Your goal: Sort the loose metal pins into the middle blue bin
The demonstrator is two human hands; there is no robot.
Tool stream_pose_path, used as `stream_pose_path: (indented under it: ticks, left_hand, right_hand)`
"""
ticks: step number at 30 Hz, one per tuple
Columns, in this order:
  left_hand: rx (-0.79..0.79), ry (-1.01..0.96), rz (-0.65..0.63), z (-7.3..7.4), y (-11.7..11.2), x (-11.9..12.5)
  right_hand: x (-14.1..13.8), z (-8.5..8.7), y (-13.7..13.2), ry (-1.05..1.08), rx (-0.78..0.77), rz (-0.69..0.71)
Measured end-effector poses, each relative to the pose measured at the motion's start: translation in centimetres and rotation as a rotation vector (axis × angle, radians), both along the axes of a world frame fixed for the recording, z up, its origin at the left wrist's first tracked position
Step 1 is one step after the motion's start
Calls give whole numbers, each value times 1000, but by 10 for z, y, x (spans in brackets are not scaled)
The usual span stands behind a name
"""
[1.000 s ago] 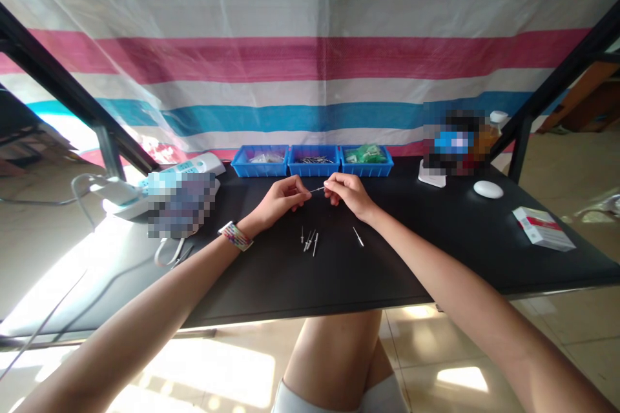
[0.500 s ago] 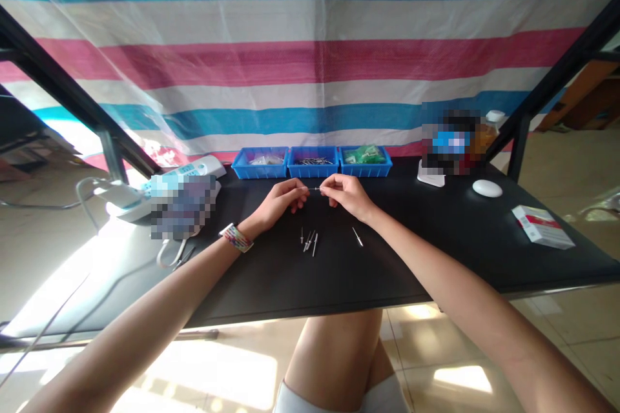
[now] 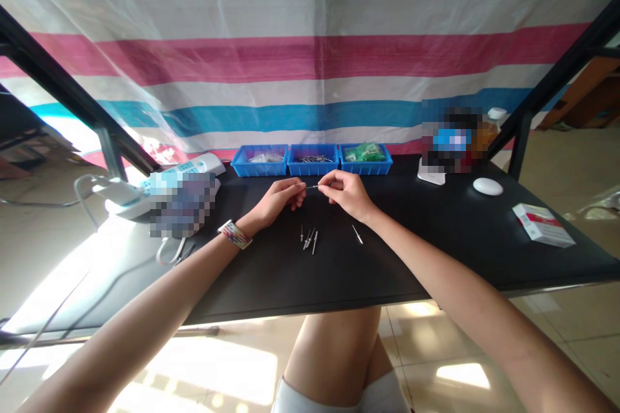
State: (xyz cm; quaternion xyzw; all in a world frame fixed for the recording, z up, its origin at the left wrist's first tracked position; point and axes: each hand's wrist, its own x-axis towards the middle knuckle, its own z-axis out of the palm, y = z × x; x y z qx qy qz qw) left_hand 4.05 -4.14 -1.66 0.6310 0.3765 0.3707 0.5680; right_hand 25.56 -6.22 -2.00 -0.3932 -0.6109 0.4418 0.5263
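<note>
Between my two hands a thin metal blind rivet [image 3: 312, 187] is held level above the black table. My left hand [image 3: 281, 200] pinches its left end. My right hand [image 3: 346, 191] has its thumb and forefinger closed on the other end; the tips hide part of it. Several blind rivets [image 3: 309, 240] lie in a loose group in front of the hands, and one single rivet [image 3: 357, 234] lies to their right. Just behind the hands stands the middle blue bin [image 3: 313, 170], with many metal rivets in it.
The left blue bin [image 3: 259, 170] holds pale pieces, the right blue bin [image 3: 367, 168] green and white ones. On the left are a power strip [image 3: 208, 164] and a blurred-out device with a cable. A white mouse [image 3: 487, 186] and a small box [image 3: 542, 226] lie on the right.
The rivet tilts slightly more, its right end a little higher. Both hands stay pinched on it in nearly the same place; the loose rivets have not moved.
</note>
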Motion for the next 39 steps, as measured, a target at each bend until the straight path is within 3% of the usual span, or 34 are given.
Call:
stream_pose_path:
  ticks: [24, 39]
  left_hand:
    - [133, -12, 38, 4, -5, 2]
    - [109, -49, 80, 3, -5, 2]
  right_hand:
    - [3, 3, 0, 58, -177, 94]
    - [4, 0, 1, 90, -125, 67]
